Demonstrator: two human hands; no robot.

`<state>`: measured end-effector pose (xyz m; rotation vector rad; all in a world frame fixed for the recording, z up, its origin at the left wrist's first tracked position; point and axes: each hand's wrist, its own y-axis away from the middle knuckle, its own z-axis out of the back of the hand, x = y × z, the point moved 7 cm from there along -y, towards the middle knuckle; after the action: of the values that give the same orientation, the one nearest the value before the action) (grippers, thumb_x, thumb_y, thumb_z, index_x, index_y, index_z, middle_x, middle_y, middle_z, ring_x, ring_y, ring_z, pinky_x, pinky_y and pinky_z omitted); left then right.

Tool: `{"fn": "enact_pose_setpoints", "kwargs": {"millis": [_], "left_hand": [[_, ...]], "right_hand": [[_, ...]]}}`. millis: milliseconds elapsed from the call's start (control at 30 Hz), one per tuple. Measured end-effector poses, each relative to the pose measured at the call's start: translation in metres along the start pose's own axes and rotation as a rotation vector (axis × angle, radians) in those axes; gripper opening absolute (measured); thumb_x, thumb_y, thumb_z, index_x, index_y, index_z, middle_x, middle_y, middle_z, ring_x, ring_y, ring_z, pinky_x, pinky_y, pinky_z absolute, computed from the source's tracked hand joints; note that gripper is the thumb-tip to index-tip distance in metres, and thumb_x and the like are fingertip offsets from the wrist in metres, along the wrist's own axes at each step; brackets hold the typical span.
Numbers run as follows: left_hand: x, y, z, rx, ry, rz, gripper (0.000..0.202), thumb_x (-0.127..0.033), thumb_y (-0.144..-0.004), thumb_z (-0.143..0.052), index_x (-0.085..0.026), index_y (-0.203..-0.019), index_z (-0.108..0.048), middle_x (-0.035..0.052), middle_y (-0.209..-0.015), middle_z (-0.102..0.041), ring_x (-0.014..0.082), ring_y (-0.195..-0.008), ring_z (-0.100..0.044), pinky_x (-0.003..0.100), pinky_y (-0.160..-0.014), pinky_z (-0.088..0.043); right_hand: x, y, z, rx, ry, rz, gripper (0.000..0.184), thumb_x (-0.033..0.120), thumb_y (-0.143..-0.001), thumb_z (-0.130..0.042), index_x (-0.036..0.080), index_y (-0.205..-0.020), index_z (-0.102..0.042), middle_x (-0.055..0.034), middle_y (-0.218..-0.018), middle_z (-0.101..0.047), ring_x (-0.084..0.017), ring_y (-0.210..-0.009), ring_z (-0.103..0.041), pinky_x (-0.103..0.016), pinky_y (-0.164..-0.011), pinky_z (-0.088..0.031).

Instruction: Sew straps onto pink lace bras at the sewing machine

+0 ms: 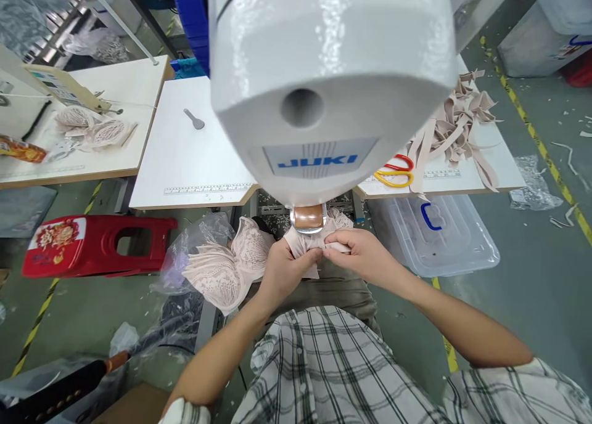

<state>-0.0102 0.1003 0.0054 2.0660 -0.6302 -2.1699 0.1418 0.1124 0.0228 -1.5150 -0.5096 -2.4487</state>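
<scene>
Beige fabric piece [309,244] held under foot [309,219] of white sewing machine [324,85], low centre of view. Left hand [284,270] pinches fabric's left edge; right hand [358,254] pinches right edge, fingers curled on it. Lace garments in clear plastic bag [222,264] just left of left hand. Behind machine: white tabletop [185,159] with printed ruler. Right: beige straps pile [457,125], red and yellow scissors [395,171], clear plastic bin [439,236] on floor. Far left: red stool [92,244].
</scene>
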Motion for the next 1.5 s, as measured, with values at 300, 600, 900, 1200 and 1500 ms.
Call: {"fn": "enact_pose_setpoints", "kwargs": {"millis": [300, 600, 900, 1200, 1500], "left_hand": [[0.033, 0.027, 0.013, -0.133, 0.277, -0.145, 0.091, -0.088, -0.083, -0.026, -0.027, -0.151, -0.026, 0.0119, -0.113, -0.072, 0.0275, -0.091, -0.072, 0.039, -0.073, -0.057], [-0.037, 0.013, 0.035, 0.045, -0.615, -0.707, 0.060, -0.052, -0.078, -0.075, -0.023, -0.130, -0.066, 0.0137, -0.127, -0.070, 0.0351, -0.121, -0.062, 0.047, -0.111, -0.044], [-0.043, -0.010, 0.027, 0.184, -1.064, -0.974, 0.040, -0.030, -0.089, -0.069, -0.026, -0.128, -0.067, 0.0091, -0.130, -0.069, 0.0274, -0.125, -0.062, 0.040, -0.112, -0.045], [-0.057, 0.003, 0.019, 0.031, -1.130, -1.025, 0.047, -0.028, -0.090, -0.067, -0.019, -0.134, -0.057, 0.0110, -0.126, -0.069, 0.0249, -0.114, -0.066, 0.035, -0.100, -0.053], [-0.055, 0.005, 0.010, -0.018, -1.083, -0.945, 0.045, -0.023, -0.093, -0.063, -0.018, -0.137, -0.053, 0.0095, -0.119, -0.073, 0.0224, -0.110, -0.069, 0.033, -0.100, -0.054]], "right_hand": [[0.033, -0.026, 0.003, 0.363, -0.390, -0.143, 0.022, 0.039, -0.069, -0.066, 0.019, -0.079, -0.069, -0.0001, -0.066, -0.062, -0.011, -0.055, -0.049, -0.024, -0.050, -0.034], [0.078, -0.059, 0.027, 0.198, 0.485, 0.239, 0.029, 0.016, -0.072, -0.053, 0.019, -0.054, -0.030, 0.0039, -0.052, -0.029, -0.010, -0.053, -0.024, -0.030, -0.054, -0.019], [0.075, -0.057, 0.027, 0.232, 0.533, 0.168, 0.030, 0.018, -0.079, -0.054, 0.019, -0.055, -0.037, 0.0033, -0.054, -0.035, -0.010, -0.055, -0.028, -0.028, -0.056, -0.023], [0.042, -0.035, 0.033, -0.134, 0.378, 0.324, 0.023, 0.035, -0.095, -0.056, 0.024, -0.094, -0.076, -0.0072, -0.089, -0.069, -0.022, -0.089, -0.061, -0.034, -0.077, -0.043], [0.049, -0.038, 0.039, -0.130, 0.268, 0.316, 0.020, 0.029, -0.093, -0.060, 0.025, -0.084, -0.077, -0.0046, -0.096, -0.072, -0.023, -0.102, -0.064, -0.036, -0.084, -0.048]]}}
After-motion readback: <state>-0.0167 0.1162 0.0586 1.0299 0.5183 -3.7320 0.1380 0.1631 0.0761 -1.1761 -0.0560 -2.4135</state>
